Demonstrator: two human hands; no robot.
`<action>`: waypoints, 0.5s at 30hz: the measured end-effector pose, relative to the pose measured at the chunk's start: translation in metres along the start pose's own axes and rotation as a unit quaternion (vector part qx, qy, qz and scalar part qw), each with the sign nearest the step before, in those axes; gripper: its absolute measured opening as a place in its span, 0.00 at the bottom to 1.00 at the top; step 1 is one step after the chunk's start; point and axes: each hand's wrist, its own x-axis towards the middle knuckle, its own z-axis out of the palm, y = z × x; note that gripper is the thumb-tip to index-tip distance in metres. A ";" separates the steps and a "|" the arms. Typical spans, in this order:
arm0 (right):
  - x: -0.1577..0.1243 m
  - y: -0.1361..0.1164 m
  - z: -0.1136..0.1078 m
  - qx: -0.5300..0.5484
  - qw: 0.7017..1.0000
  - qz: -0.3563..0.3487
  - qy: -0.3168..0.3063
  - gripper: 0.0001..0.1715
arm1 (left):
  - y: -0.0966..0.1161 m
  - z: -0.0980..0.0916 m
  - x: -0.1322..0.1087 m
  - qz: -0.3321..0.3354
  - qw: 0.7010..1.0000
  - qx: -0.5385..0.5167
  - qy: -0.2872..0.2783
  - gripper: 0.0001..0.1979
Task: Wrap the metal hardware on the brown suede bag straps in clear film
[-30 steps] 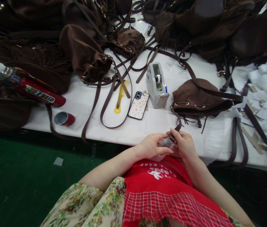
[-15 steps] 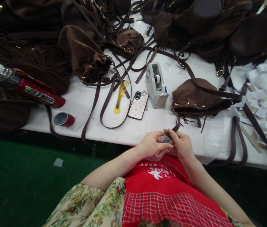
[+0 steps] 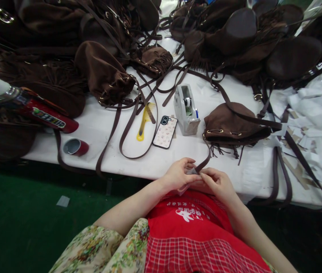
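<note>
At the front edge of the white table (image 3: 138,168) my two hands work close together. My left hand (image 3: 178,175) is closed on a piece of clear plastic film (image 3: 191,171), part of which hangs below the fingers. A dark brown strap (image 3: 205,162) runs down from a brown fringed drawstring bag (image 3: 229,121) and ends at the film by my left fingertips. The thumb and forefinger of my right hand (image 3: 219,184) are pinched together beside the film. What sits between them is too small to make out.
Behind my hands stand a tape dispenser (image 3: 187,110), a phone (image 3: 165,132) and a yellow comb (image 3: 144,123). A red flask (image 3: 47,113) and red cup (image 3: 76,147) lie at left. Brown bags (image 3: 235,45) are heaped at the back; white wrapping (image 3: 317,110) covers the right side.
My right hand has shifted down and slightly away from the strap's end, its fingers still pinched. The strap's end now lies nearer my left fingers. The whole view has tilted slightly.
</note>
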 end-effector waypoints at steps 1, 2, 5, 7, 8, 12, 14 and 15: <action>-0.001 0.000 0.000 0.012 1.000 0.012 -0.009 0.13 | 0.000 0.000 -0.001 -0.003 1.000 0.005 -0.001 0.30; -0.001 0.000 0.001 0.029 0.999 0.027 -0.015 0.14 | 0.000 -0.001 -0.001 -0.005 1.000 0.011 -0.002 0.29; -0.001 0.001 0.003 0.059 0.996 0.061 -0.033 0.15 | -0.002 -0.003 -0.002 -0.005 1.000 0.012 0.006 0.29; -0.001 0.001 0.005 0.047 0.996 0.063 -0.037 0.14 | -0.005 -0.003 -0.002 -0.001 1.000 0.004 0.013 0.29; -0.002 0.001 0.005 0.037 0.997 0.058 -0.036 0.13 | -0.005 -0.003 -0.002 0.002 1.000 0.003 0.015 0.28; -0.004 0.003 0.008 -0.009 1.000 0.004 -0.008 0.10 | 0.000 -0.003 -0.004 0.017 0.999 0.029 0.008 0.24; -0.006 0.005 0.009 -0.034 0.999 -0.019 0.013 0.09 | 0.006 -0.003 -0.006 0.030 0.998 0.052 -0.008 0.22; -0.006 0.006 0.010 -0.046 0.998 -0.026 0.026 0.09 | 0.009 -0.004 -0.007 0.038 0.997 0.060 -0.020 0.20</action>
